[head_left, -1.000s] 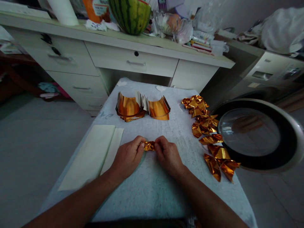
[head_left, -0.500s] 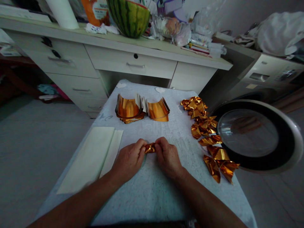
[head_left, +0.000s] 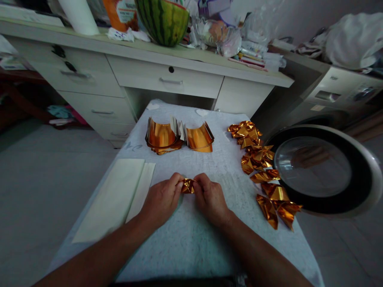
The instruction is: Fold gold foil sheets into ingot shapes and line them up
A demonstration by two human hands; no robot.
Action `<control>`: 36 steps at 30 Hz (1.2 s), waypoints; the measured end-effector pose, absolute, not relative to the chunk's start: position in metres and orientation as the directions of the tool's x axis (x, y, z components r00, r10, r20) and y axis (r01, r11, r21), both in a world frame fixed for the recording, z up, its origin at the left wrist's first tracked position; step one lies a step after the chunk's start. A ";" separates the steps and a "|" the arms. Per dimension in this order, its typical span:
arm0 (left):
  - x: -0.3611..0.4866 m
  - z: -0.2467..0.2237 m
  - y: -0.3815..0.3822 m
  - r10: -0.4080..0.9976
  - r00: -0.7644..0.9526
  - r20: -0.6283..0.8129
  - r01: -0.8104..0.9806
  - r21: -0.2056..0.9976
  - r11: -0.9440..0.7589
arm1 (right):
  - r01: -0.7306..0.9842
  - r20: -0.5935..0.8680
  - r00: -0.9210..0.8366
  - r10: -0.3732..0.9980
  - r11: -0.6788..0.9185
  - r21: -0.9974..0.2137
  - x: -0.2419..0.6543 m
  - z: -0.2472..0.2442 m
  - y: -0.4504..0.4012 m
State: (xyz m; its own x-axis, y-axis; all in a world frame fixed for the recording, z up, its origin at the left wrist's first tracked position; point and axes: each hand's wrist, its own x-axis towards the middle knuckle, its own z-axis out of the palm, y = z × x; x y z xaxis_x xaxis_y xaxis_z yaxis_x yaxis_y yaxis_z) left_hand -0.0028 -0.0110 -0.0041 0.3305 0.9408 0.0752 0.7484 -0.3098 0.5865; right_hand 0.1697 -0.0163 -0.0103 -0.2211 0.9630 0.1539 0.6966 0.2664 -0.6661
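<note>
Between my two hands is a small folded piece of shiny gold foil paper (head_left: 188, 186), held just over the cloth-covered table (head_left: 191, 247). My left hand (head_left: 164, 199) pinches its left end, with the fingers closed. At the other end, the closed fingers of my right hand (head_left: 212, 199) grip the foil. Beyond my hands, two curved stacks of gold foil sheets, a left stack (head_left: 161, 135) and a right stack (head_left: 199, 138), stand side by side. Several crumpled, folded gold foil pieces (head_left: 257, 157) lie in a row along the table's right side.
Pale folded paper sheets (head_left: 112, 203) lie on the table's left part. A round washing machine door (head_left: 323, 169) hangs open close to the right edge. Behind the table, a white drawer desk (head_left: 167, 75) carries a cut watermelon (head_left: 163, 22), plastic bags (head_left: 229, 42) and other items.
The foil piece between my fingers has turned slightly, showing more of its creased face. Both hands keep nearly the same place and grip.
</note>
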 end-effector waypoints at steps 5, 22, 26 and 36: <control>-0.002 -0.005 -0.011 0.945 0.320 0.068 0.779 0.549 -0.303 | 0.679 0.186 -0.246 0.951 0.307 -0.667 0.169 -0.011 -0.017; -0.004 -0.006 -0.014 0.937 0.331 0.114 0.773 0.537 -0.339 | 0.655 0.155 -0.178 0.972 0.234 -0.718 0.171 -0.008 -0.018; -0.005 -0.003 -0.014 0.926 0.353 0.132 0.729 0.581 -0.361 | 0.616 0.167 -0.193 0.967 0.251 -0.746 0.171 -0.004 -0.019; -0.004 -0.004 -0.012 0.926 0.357 0.124 0.683 0.641 -0.349 | 0.600 0.197 -0.202 0.959 0.280 -0.750 0.171 -0.003 -0.019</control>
State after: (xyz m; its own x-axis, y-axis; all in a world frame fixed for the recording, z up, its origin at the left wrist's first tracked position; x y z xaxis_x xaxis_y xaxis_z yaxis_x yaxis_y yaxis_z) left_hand -0.0044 -0.0121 -0.0039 0.3566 0.9260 0.1241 0.6831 -0.3491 0.6415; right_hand 0.1712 -0.0194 -0.0026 -0.2015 0.9595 0.1970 0.5995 0.2799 -0.7498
